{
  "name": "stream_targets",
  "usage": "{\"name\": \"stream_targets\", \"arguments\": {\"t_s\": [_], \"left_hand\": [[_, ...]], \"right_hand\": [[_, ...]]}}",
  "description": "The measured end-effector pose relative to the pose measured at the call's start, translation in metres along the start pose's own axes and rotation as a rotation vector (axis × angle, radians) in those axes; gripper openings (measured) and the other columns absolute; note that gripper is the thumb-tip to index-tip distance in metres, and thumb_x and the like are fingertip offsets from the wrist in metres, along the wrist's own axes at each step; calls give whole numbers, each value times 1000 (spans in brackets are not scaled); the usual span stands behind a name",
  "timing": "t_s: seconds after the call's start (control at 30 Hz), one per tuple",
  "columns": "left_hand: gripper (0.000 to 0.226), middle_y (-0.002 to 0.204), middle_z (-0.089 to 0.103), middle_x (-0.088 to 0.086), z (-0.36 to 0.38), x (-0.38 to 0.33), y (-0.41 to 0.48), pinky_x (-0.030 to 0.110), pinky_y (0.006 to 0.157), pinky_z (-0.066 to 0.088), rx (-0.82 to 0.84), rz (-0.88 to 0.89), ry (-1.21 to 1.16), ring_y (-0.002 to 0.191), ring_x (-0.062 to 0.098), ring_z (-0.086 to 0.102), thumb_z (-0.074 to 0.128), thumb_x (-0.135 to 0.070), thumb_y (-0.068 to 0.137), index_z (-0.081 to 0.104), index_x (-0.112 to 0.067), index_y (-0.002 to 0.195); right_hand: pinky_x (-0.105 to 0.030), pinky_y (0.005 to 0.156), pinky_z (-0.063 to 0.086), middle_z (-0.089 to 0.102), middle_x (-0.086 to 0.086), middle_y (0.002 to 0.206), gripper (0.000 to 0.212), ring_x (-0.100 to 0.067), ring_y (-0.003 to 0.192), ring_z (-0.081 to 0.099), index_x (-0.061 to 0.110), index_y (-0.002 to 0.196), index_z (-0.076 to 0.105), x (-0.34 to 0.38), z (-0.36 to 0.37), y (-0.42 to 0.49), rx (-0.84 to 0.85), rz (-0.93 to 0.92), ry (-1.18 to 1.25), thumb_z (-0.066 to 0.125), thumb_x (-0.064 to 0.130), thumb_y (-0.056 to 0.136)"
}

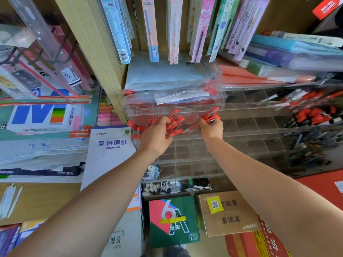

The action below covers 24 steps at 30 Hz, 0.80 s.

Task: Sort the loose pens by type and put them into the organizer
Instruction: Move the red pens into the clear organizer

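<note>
Hands [155,139] [210,127] grip red pens [175,121], barrels apparently hidden.

Both arms outstretched; left grip [157,136], right grip [210,129] each clenching pens [174,121].

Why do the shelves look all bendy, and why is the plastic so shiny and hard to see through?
Head view: the wide-angle lens bows the shelf post and stretches the arms near the edges; light glares off the plastic sleeves and the clear organizer, washing out its dividers; the left hand and right hand gripping red pens look slightly soft.
</note>
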<state>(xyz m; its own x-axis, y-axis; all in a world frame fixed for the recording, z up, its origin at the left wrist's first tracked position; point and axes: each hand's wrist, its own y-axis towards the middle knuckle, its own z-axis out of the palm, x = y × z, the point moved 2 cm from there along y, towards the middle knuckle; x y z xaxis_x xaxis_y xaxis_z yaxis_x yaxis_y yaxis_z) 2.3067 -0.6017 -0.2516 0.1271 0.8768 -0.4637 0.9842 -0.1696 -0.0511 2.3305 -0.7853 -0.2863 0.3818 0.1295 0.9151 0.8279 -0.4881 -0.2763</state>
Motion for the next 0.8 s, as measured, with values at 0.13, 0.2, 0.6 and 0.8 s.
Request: {"name": "stream_targets", "arguments": {"t_s": [0.13,0.2,0.6,0.8], "left_hand": [[39,90,65,-2,2,1,0,26,59,41,-27,20,-3,77,17,63,62,-19,89,47,-18,125],[39,91,65,-2,3,1,2,27,60,41,-32,8,-2,79,18,63,62,-20,89,47,-19,126],[57,118,53,8,3,-4,5,28,53,42,-115,19,55,80,21,61,63,-21,88,36,-21,139],[61,120,45,9,5,-6,2,30,66,50,-103,10,107,91,23,57,63,-21,88,36,-24,142]], "right_hand": [[-29,67,46,63,-2,71,13,-15,62,54,12,84,66,0,5,6,-28,-3,-11,72,24,82],[-31,69,49,64,-2,73,9,-17,66,57,15,83,66,-3,10,4,43,10,-70,73,20,81],[-36,80,55,69,-2,86,16,-22,82,65,16,96,69,-6,1,-2,174,-88,-268,72,19,80],[-38,76,56,63,-2,94,33,-18,79,61,17,106,62,-6,0,-10,236,-109,-351,76,23,77]]}}
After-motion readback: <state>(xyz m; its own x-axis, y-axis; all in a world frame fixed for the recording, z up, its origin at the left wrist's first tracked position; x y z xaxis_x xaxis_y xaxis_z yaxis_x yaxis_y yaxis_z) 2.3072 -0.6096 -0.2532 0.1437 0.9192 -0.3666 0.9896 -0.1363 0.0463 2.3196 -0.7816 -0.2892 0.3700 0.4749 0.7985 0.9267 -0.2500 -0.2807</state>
